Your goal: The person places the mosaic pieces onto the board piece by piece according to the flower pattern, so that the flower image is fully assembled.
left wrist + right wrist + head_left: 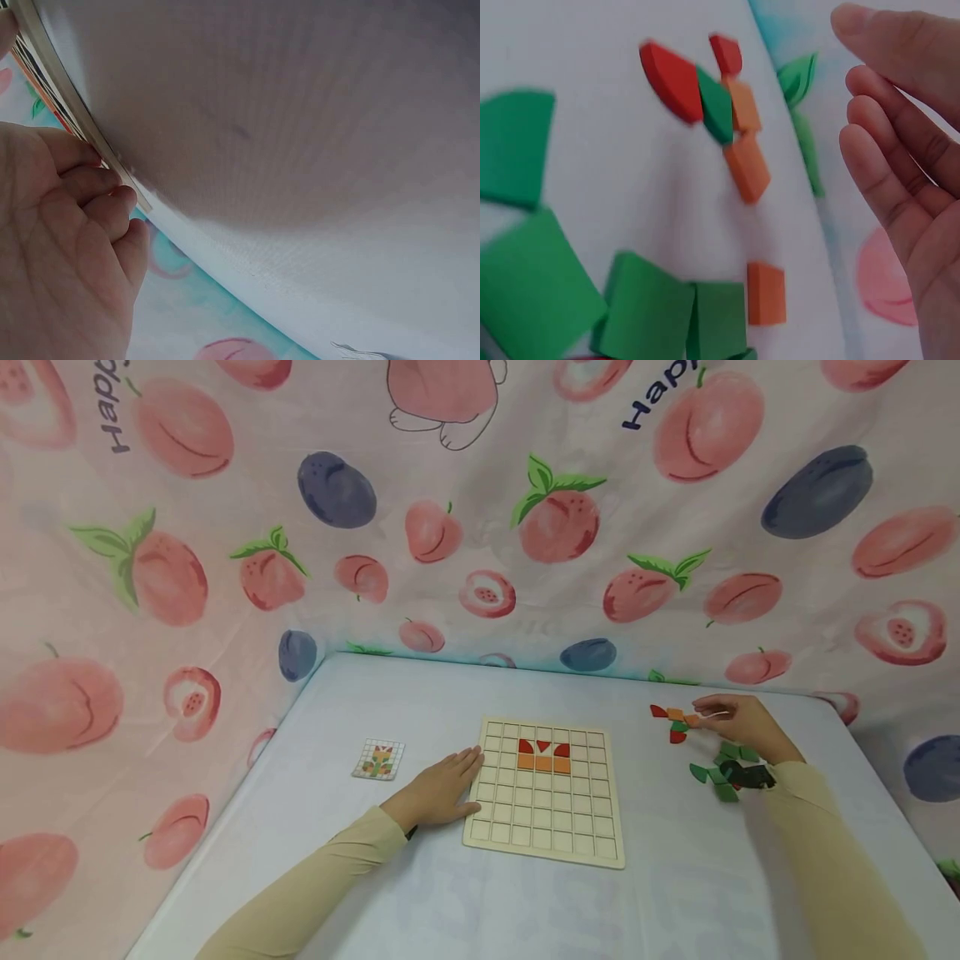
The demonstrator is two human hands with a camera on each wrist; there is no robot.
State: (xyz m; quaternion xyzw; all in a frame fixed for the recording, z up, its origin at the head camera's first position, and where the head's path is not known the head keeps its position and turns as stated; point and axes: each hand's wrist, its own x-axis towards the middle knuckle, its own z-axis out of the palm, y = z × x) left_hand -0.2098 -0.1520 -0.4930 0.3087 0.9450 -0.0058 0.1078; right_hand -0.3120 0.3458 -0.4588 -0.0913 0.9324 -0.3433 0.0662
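A pale wooden grid board (543,822) lies on the table. In its upper middle sit red pieces (562,749) above a row of orange squares (543,763). My left hand (441,789) rests against the board's left edge, fingers extended; the left wrist view shows its fingertips (124,196) touching the board's side. To the right, my right hand (738,722) hovers by loose orange squares (747,166), a red piece (671,81) and a green piece (716,105). Its fingers are loosely bent, thumb apart, with nothing between them in the right wrist view.
A small card (378,760) with a coloured grid pattern lies left of the board. Several green pieces (726,792) are grouped near the right wrist, partly hidden by a dark wrist strap (746,775). A fruit-print cloth (480,552) hangs behind the table.
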